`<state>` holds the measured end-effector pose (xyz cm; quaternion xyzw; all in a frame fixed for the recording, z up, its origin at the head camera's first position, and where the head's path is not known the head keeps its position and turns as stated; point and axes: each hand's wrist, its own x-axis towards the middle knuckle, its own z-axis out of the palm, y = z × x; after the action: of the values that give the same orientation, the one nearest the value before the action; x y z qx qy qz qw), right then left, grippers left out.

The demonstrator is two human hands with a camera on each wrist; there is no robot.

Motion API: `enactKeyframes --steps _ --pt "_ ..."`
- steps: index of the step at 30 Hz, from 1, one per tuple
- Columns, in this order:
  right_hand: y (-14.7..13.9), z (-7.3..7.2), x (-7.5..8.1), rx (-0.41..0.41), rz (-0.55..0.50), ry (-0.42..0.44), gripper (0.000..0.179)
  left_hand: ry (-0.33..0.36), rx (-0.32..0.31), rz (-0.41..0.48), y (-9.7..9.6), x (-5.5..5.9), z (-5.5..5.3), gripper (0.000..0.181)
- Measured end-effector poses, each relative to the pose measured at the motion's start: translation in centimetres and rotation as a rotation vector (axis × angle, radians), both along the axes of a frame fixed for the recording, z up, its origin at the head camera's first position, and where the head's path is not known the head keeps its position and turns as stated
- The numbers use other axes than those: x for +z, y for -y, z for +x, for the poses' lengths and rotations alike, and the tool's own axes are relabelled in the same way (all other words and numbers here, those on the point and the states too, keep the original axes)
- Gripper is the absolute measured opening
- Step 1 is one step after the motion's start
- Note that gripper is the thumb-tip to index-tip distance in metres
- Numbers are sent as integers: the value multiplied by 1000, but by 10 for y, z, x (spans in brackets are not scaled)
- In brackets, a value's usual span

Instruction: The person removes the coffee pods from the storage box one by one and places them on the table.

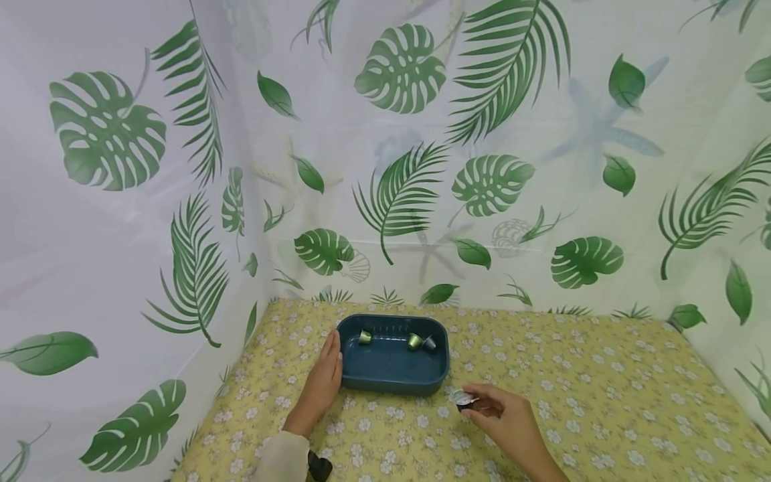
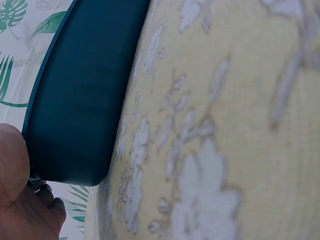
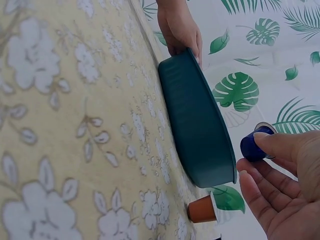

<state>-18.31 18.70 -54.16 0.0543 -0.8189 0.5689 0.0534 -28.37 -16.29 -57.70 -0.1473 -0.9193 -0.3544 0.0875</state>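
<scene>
- The right hand (image 1: 502, 423), at the near right, pinches a dark blue coffee capsule (image 3: 252, 146) between thumb and fingertips; the small tapered cup probably suits a fingertip hold.
- An orange coffee capsule (image 3: 201, 210) stands on the cloth near the basin, foil rim up, probably steady on its flat base; no fingers touch it.
- The left hand (image 1: 323, 375), well apart from the right, lays its fingers along the basin's left wall, likely to steady it.
- The dark teal basin (image 1: 394, 386) sits flat on the floral tablecloth (image 1: 602, 408), its raised walls penning in what lies inside.
- Towards its far wall lie a pale green capsule (image 1: 365, 337) at left and, right of it, a yellow-green capsule (image 1: 414, 342) just beside a grey capsule (image 1: 430, 343).
- Behind hangs a leaf-printed sheet (image 1: 337, 107).
</scene>
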Motion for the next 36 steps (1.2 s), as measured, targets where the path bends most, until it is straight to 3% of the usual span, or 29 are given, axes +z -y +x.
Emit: enactKeyframes --steps 6,16,29,36 --pt "-3 2 -6 -20 -1 36 37 -12 -9 14 0 2 1 59" --pt "-11 7 -14 -13 129 22 35 -1 -7 16 0 5 1 58" --pt "-18 11 -24 -59 212 28 36 0 -15 5 1 3 -1 59" --pt "-20 12 -25 -39 247 41 35 5 -19 6 1 0 0 59"
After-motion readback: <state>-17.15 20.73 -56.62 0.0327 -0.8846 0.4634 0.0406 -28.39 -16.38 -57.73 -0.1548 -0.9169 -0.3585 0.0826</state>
